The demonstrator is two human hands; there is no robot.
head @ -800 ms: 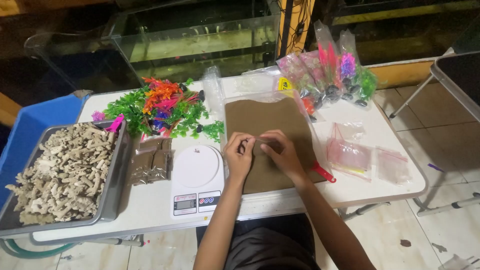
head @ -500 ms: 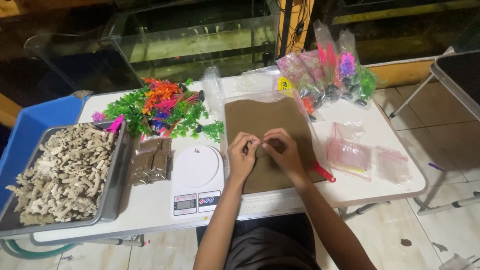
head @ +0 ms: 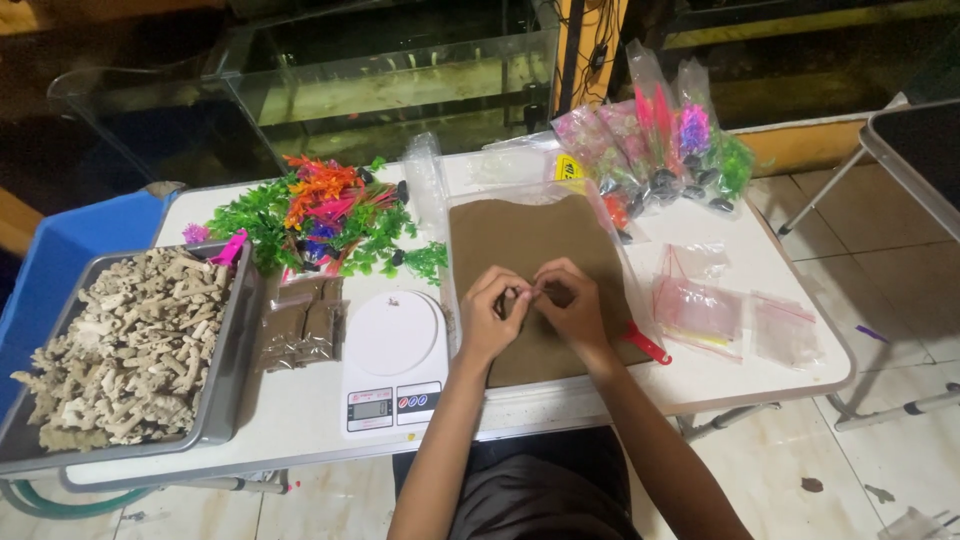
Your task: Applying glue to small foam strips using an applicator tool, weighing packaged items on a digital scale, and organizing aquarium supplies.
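In the head view, both hands meet at the centre of the frame over a tray of brown sand (head: 530,240). The left hand (head: 492,318) and the right hand (head: 572,308) have their fingertips pinched together on something small between them — too small to tell what it is, possibly a little clear bag. The fingers are curled in and touching, not spread.

Left of the hands sits a white kitchen scale (head: 394,350) with nothing on its plate, and beside it a stack of filled brown packets (head: 300,325). At the far left a metal tray (head: 228,400) holds pale coral rubble. Plastic plants (head: 320,215) lie loose at the upper middle; bagged plants (head: 650,130) stand at the upper right. Empty clear zip bags (head: 700,300) lie right of the hands, and a red scoop handle (head: 648,347) pokes out from under the right wrist.

Judging by the layout, some packets are filled already — several bags remain empty.
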